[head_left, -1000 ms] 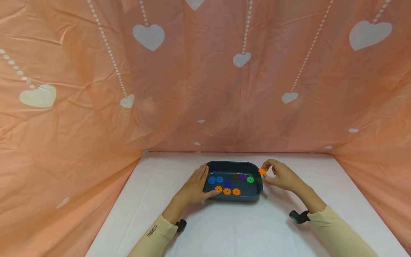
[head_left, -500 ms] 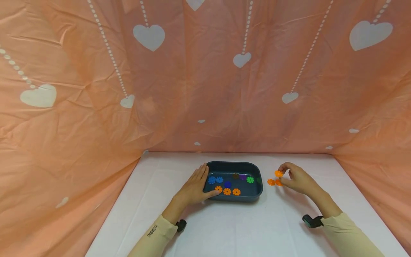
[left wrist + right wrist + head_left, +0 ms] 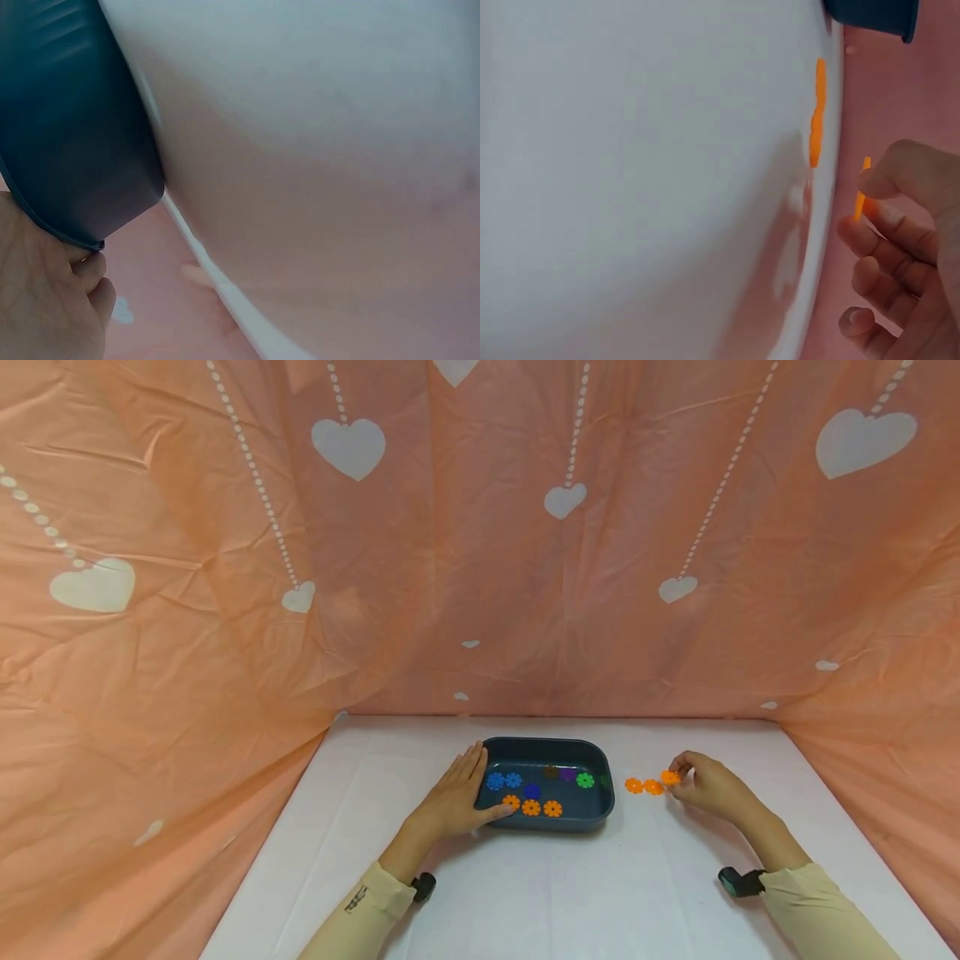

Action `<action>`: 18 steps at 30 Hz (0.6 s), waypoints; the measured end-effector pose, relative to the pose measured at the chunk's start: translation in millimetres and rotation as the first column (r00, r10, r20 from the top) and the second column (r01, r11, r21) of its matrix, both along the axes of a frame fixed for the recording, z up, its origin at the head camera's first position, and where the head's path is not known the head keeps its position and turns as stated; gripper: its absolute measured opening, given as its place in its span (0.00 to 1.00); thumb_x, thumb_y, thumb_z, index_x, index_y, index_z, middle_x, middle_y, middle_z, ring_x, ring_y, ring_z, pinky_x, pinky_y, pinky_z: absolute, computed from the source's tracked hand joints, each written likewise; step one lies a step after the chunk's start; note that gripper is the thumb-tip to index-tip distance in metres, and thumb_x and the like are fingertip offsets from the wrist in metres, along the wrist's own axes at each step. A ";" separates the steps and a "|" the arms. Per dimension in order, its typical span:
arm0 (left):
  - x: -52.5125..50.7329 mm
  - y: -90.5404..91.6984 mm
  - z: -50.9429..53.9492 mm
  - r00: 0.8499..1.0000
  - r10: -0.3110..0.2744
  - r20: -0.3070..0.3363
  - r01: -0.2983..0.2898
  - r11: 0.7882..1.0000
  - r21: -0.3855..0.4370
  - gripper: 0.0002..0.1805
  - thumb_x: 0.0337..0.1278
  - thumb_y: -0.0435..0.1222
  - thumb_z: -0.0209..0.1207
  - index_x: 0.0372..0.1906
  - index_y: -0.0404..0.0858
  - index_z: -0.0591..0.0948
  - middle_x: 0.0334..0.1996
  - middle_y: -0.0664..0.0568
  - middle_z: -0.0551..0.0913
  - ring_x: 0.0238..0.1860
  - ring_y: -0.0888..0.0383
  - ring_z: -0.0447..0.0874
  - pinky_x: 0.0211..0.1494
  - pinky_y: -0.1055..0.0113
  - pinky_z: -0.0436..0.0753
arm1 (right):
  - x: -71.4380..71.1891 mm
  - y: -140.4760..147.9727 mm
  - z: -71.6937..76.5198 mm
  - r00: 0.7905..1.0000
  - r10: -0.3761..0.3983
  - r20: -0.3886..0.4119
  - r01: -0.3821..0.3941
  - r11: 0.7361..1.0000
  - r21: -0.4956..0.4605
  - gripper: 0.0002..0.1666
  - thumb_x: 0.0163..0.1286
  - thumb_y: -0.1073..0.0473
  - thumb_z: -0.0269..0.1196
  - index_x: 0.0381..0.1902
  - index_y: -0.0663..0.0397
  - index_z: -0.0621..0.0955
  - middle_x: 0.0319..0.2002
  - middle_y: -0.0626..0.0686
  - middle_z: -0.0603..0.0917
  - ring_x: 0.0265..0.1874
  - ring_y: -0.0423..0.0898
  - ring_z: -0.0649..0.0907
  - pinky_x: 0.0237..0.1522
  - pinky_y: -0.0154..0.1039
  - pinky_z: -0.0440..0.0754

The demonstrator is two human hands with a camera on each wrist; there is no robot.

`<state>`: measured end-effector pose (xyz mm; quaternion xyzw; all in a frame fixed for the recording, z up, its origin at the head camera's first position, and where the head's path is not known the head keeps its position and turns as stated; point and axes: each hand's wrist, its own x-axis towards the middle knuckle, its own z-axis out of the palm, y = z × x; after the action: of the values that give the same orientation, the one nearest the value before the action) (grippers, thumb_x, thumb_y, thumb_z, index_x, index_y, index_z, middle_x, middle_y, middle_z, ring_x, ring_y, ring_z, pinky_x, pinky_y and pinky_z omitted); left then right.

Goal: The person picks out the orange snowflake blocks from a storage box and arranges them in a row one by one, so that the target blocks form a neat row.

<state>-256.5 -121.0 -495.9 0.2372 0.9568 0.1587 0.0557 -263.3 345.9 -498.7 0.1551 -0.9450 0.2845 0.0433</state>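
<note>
Against dark-blue oblong tray (image 3: 536, 752), nine o'clock, rests straight-fingered left hand (image 3: 452, 800) with illegible sleeve print (image 3: 356, 899); three, pinches orange flower-shaped disc (image 3: 671, 777) in right hand (image 3: 708, 789).

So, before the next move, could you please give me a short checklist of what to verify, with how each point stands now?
1. Tray steadied: ok, the left hand rests on its left end.
2. Orange piece secure: ok, the right hand pinches it by thumb and finger.
3. That piece set down: not ok, the right wrist view shows it raised off the table.
4. Two loose orange pieces touching each other: cannot tell.
5. All orange pieces outside the tray: not ok, three lie inside, along the near side.
6. Left thumb clear of the leftmost of those three: cannot tell; they overlap in the head view.
</note>
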 end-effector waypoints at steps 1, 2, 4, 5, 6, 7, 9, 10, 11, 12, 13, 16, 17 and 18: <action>0.2 0.1 0.3 1.000 0.002 0.004 -0.002 1.000 -0.002 0.65 0.67 0.76 0.51 0.88 0.35 0.42 0.89 0.45 0.37 0.89 0.48 0.36 0.89 0.52 0.43 | -0.5 1.4 -1.6 1.000 -0.001 0.006 0.001 1.000 0.005 0.17 0.59 0.64 0.77 0.42 0.62 0.82 0.37 0.52 0.84 0.32 0.45 0.76 0.33 0.41 0.77; 0.4 0.1 0.4 1.000 0.001 0.005 -0.001 1.000 0.004 0.65 0.67 0.76 0.52 0.88 0.35 0.42 0.89 0.45 0.37 0.89 0.48 0.36 0.89 0.51 0.43 | -0.8 2.4 -3.0 1.000 -0.004 0.013 0.003 1.000 0.010 0.16 0.58 0.65 0.76 0.42 0.62 0.82 0.37 0.52 0.84 0.32 0.45 0.77 0.33 0.41 0.77; 0.4 0.1 0.6 1.000 0.002 0.011 -0.002 1.000 0.002 0.66 0.66 0.76 0.52 0.88 0.35 0.42 0.89 0.45 0.37 0.89 0.48 0.36 0.89 0.51 0.43 | -1.2 4.2 -4.4 1.000 -0.008 0.026 0.007 1.000 0.026 0.15 0.58 0.65 0.74 0.41 0.62 0.82 0.36 0.52 0.83 0.32 0.45 0.77 0.34 0.43 0.78; 0.4 0.1 0.6 1.000 0.003 0.013 -0.003 1.000 0.000 0.66 0.67 0.76 0.52 0.88 0.35 0.41 0.89 0.45 0.36 0.89 0.48 0.35 0.89 0.52 0.43 | -1.3 4.7 -5.1 0.999 -0.010 0.031 0.009 0.999 0.034 0.15 0.57 0.66 0.74 0.41 0.62 0.82 0.36 0.52 0.83 0.32 0.46 0.77 0.34 0.43 0.78; 0.4 0.1 0.7 1.000 0.003 0.015 -0.003 1.000 -0.002 0.66 0.67 0.76 0.51 0.88 0.35 0.41 0.89 0.46 0.36 0.89 0.49 0.35 0.89 0.52 0.42 | -1.5 5.1 -5.6 0.999 -0.014 0.038 0.013 0.999 0.044 0.15 0.57 0.66 0.73 0.41 0.62 0.82 0.36 0.52 0.83 0.32 0.46 0.78 0.35 0.44 0.78; 0.3 0.1 1.0 1.000 0.002 0.015 -0.002 1.000 -0.006 0.66 0.67 0.76 0.51 0.88 0.36 0.41 0.89 0.46 0.35 0.89 0.49 0.34 0.89 0.52 0.42 | -1.6 5.3 -6.0 0.999 -0.018 0.043 0.016 0.999 0.052 0.15 0.57 0.66 0.72 0.41 0.62 0.82 0.36 0.52 0.83 0.32 0.46 0.78 0.35 0.44 0.78; 0.1 0.1 1.3 1.000 0.003 0.017 -0.003 1.000 -0.008 0.66 0.67 0.76 0.51 0.88 0.36 0.40 0.89 0.46 0.35 0.89 0.49 0.34 0.89 0.52 0.41 | -1.9 5.2 -5.9 0.998 -0.028 0.059 0.024 0.998 0.061 0.15 0.56 0.65 0.72 0.42 0.63 0.82 0.36 0.53 0.84 0.32 0.46 0.78 0.36 0.44 0.79; 0.1 0.1 1.5 1.000 0.003 0.016 -0.003 1.000 -0.008 0.66 0.67 0.76 0.51 0.88 0.36 0.40 0.89 0.46 0.35 0.89 0.49 0.34 0.89 0.52 0.41 | -2.2 5.2 -6.0 0.997 -0.033 0.067 0.029 0.998 0.064 0.15 0.56 0.65 0.71 0.42 0.63 0.82 0.36 0.53 0.83 0.33 0.46 0.79 0.36 0.45 0.79; 0.1 0.2 1.6 1.000 0.004 0.016 -0.004 1.000 -0.008 0.65 0.67 0.76 0.51 0.88 0.36 0.40 0.89 0.46 0.35 0.89 0.49 0.34 0.89 0.52 0.41 | -2.4 5.1 -6.0 0.997 -0.034 0.072 0.029 0.997 0.065 0.15 0.56 0.65 0.71 0.42 0.63 0.82 0.36 0.53 0.83 0.33 0.47 0.79 0.36 0.45 0.79; 0.0 0.2 1.6 1.000 0.004 0.016 -0.004 1.000 -0.008 0.65 0.67 0.76 0.51 0.88 0.36 0.41 0.89 0.46 0.35 0.89 0.49 0.34 0.89 0.52 0.41 | -2.6 5.0 -6.1 0.997 -0.035 0.073 0.030 0.997 0.068 0.15 0.56 0.66 0.71 0.42 0.64 0.82 0.36 0.53 0.84 0.33 0.47 0.79 0.37 0.45 0.80; 0.0 0.2 1.7 1.000 0.005 0.017 -0.005 1.000 -0.007 0.65 0.67 0.76 0.51 0.88 0.36 0.41 0.89 0.46 0.35 0.89 0.49 0.34 0.89 0.52 0.41 | -2.6 4.8 -6.2 0.997 -0.035 0.074 0.030 0.997 0.071 0.15 0.56 0.66 0.71 0.42 0.64 0.82 0.36 0.54 0.84 0.34 0.48 0.80 0.38 0.46 0.80; 0.2 0.2 2.1 1.000 0.007 0.023 -0.007 1.000 -0.009 0.66 0.67 0.76 0.51 0.88 0.36 0.40 0.89 0.46 0.35 0.89 0.49 0.34 0.89 0.52 0.42 | -2.8 4.5 -6.7 0.997 -0.029 0.073 0.024 0.997 0.076 0.15 0.57 0.66 0.71 0.42 0.65 0.82 0.37 0.55 0.84 0.36 0.50 0.81 0.40 0.48 0.81; 0.4 0.2 2.2 1.000 0.007 0.025 -0.006 1.000 -0.010 0.66 0.67 0.76 0.51 0.88 0.36 0.40 0.89 0.46 0.35 0.89 0.49 0.34 0.89 0.52 0.41 | -2.8 4.5 -7.2 0.997 -0.027 0.071 0.021 0.997 0.080 0.15 0.58 0.66 0.71 0.42 0.65 0.82 0.37 0.55 0.84 0.36 0.50 0.81 0.40 0.49 0.82; 0.7 0.2 2.5 1.000 0.006 0.027 -0.006 1.000 -0.011 0.66 0.67 0.76 0.51 0.88 0.36 0.40 0.89 0.46 0.35 0.89 0.49 0.34 0.89 0.52 0.41 | -2.7 4.3 -7.5 0.997 -0.027 0.068 0.022 0.996 0.084 0.15 0.58 0.66 0.72 0.42 0.64 0.82 0.37 0.55 0.84 0.37 0.50 0.81 0.41 0.49 0.82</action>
<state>-255.8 -120.8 -493.4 0.2320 0.9575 0.1567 0.0693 -266.0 350.2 -506.3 0.1352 -0.9588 0.2496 0.0076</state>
